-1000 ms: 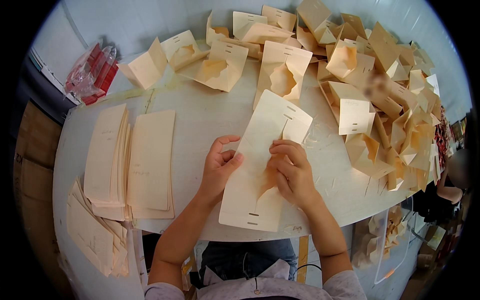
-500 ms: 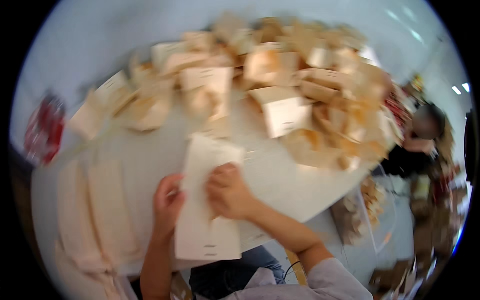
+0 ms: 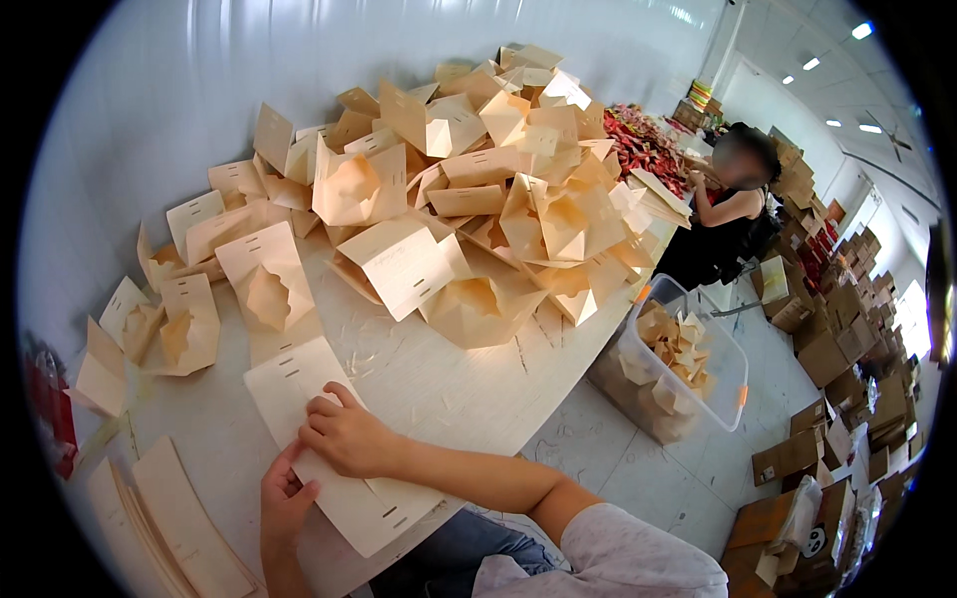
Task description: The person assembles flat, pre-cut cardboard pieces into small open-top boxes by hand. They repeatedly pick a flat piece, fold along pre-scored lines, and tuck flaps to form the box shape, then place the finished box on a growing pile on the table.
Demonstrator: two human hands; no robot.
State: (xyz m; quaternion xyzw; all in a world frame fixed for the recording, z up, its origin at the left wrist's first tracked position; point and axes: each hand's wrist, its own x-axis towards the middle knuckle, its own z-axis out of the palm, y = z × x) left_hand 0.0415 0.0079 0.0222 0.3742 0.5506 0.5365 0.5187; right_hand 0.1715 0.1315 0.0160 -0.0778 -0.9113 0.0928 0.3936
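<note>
A long cream sheet (image 3: 351,506) of thin card or veneer, with small slots at both ends, lies slantwise at the table's near edge. My left hand (image 3: 286,495) pinches its left long edge between thumb and fingers. Over the middle of the sheet is my right hand (image 3: 344,435), its fingers curled and pressed together at the surface; what they grip is hidden beneath them. Just beyond the sheet's far end, a slotted piece with a jagged opening (image 3: 294,307) lies on the table.
Many folded cream pieces (image 3: 478,199) heap along the wall. Flat sheets (image 3: 184,513) stack at the left. A clear plastic bin (image 3: 733,384) holding scraps stands on the floor to the right. A person (image 3: 723,204) sits farther off near red items (image 3: 643,145); cardboard boxes (image 3: 837,349) line the right.
The view has swung right and sharpened, so the pile and sheet appear farther left and the sheet more slanted. Both hands stay on the sheet, the right still at its middle.
</note>
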